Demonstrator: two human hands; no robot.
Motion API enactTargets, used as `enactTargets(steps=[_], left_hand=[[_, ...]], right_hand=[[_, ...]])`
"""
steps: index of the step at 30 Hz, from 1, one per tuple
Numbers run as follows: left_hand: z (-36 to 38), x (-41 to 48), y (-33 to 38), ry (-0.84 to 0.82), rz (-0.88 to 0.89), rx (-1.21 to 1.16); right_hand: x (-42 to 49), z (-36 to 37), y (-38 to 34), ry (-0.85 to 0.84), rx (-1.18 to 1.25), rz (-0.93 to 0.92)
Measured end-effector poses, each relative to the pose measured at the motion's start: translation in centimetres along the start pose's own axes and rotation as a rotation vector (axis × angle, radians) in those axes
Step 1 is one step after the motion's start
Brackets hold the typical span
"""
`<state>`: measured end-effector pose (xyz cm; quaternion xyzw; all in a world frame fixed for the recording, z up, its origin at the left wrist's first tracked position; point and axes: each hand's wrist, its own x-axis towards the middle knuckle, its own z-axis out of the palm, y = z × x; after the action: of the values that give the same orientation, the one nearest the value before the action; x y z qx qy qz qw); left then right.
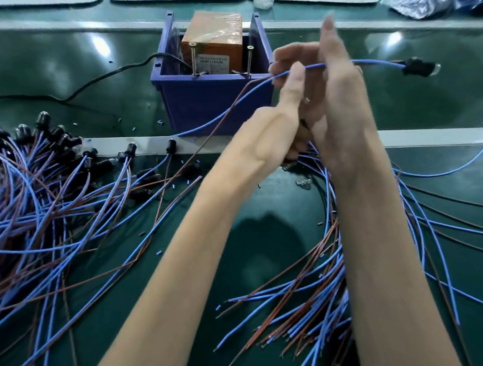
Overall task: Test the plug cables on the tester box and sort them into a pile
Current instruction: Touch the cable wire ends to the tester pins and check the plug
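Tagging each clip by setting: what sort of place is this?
Likely a factory test bench: heaps of plug cables on a green mat, and an orange tester box set in a blue bin.

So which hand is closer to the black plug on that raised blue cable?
The right hand. The black plug sticks out just to its right; the left hand pinches the blue cable farther left.

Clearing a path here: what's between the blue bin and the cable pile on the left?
Between blue bin and cable pile, head view shows green mat with small wire scraps.
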<state>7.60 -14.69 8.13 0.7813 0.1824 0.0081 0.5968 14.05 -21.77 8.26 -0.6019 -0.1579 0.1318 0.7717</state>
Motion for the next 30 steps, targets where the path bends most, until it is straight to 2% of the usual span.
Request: enactTargets(steps=[5,8,12,15,17,19,21,26,30], left_hand=[[-0.3,0.4,0.3,0.223,-0.069,-0.717],[-1.3,0.3,0.3,0.361,-0.091,-1.053],[-2.8,0.3,0.5,0.52,-0.042,-1.419],[-3.9,0.5,0.5,0.602,0.058,-1.586],[-4.6,0.5,0.4,0.618,0.107,-1.585],[-5.0,0.5,0.3,0.617,0.124,-1.512],[-5.3,0.5,0.0,0.562,0.124,-1.387],[-5.6,0.4,-0.4,0.216,0.143,-0.898],[-4.8,0.5,-0.2,0.08,0.151,-0.45]], right_hand=[[0.0,-1.0,-0.8,-0.17,0.065,0.024],[0.0,-1.0,-0.7,-0.234,0.04,0.034],[-0.1,-0.6,-0.4,-0.197,0.077,0.052],[-0.1,-0.3,-0.5,-0.084,0.364,0.109],[0.0,-0.3,-0.6,-0.007,0.553,0.144],[0.1,-0.6,-0.7,0.033,0.59,0.158],[0.1,-0.9,-0.6,0.047,0.494,0.153],[0.1,-0.9,-0.4,0.044,0.187,0.11],[-0.1,-0.7,-0.1,-0.091,-0.023,0.073]])
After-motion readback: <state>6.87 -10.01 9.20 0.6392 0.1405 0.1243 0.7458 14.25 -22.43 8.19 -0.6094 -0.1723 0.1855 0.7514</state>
